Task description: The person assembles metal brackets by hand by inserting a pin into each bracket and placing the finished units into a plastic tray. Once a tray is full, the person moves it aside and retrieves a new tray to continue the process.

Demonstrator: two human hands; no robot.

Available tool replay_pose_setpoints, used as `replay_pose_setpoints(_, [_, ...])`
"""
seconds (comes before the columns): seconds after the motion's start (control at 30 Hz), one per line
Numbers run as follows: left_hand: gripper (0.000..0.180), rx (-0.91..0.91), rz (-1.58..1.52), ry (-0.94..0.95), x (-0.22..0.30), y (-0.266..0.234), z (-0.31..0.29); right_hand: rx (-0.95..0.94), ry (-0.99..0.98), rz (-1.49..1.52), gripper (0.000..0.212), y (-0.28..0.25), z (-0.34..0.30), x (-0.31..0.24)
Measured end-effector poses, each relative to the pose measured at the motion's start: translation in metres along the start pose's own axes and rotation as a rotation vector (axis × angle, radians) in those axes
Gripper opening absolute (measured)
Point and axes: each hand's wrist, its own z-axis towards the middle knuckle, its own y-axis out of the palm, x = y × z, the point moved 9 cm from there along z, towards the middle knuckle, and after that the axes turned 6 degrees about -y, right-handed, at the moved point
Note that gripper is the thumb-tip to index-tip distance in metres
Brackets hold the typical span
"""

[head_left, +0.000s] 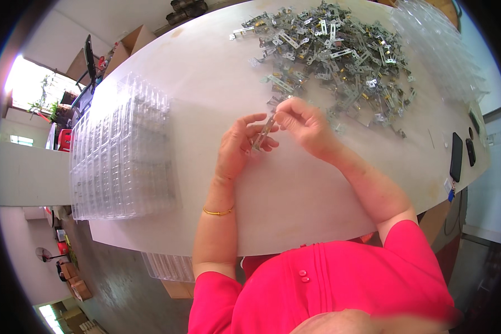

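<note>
Between my hands, over the middle of the table, is a slim metal bracket point(265, 132), tilted with its upper end away from me. My left hand point(241, 143) has its fingers curled round the bracket's lower part. At the upper end, my right hand point(306, 123) pinches with thumb and forefinger; whether it also grips a small separate piece there is too fine to tell. Just beyond my hands spreads a large heap of similar metal brackets point(339, 55), silvery with some brass-coloured bits.
Stacked clear plastic trays point(119, 150) stand at the table's left, and more clear trays point(440, 50) lean at the far right. A black phone point(456, 156) and a small dark object point(470, 152) lie near the right edge. The pale table point(200, 72) has a curved far edge.
</note>
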Motion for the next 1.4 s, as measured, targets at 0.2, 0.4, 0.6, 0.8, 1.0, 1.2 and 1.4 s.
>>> replay_pose_setpoints(0.2, [0.042, -0.071, -0.221, 0.196, 0.004, -0.007, 0.003, 0.227, 0.134, 0.385, 0.015, -0.017, 0.001, 0.020])
replay_pose_setpoints(0.4, [0.038, 0.013, 0.005, 0.272, 0.007, 0.000, 0.002, 0.211, 0.268, 0.537, 0.017, -0.001, -0.009, 0.039])
replay_pose_setpoints(0.6, [0.030, 0.099, -0.118, 0.262, 0.003, -0.016, 0.004, 0.120, 0.185, 0.037, 0.015, 0.001, -0.010, 0.031])
replay_pose_setpoints(0.8, [0.028, -0.016, -0.194, 0.133, -0.001, -0.001, 0.003, 0.108, 0.121, 0.059, 0.011, 0.008, -0.009, 0.001])
replay_pose_setpoints(1.0, [0.031, 0.063, -0.069, 0.020, -0.012, -0.003, 0.003, 0.083, -0.046, -0.122, 0.010, 0.009, -0.009, -0.015])
replay_pose_setpoints(1.2, [0.028, 0.038, -0.006, 0.014, -0.012, -0.001, 0.002, 0.071, -0.058, -0.154, 0.010, 0.009, -0.010, -0.010])
replay_pose_setpoints(1.4, [0.028, 0.138, 0.134, 0.076, -0.002, -0.005, -0.002, 0.061, -0.021, -0.200, 0.012, 0.010, -0.010, -0.012])
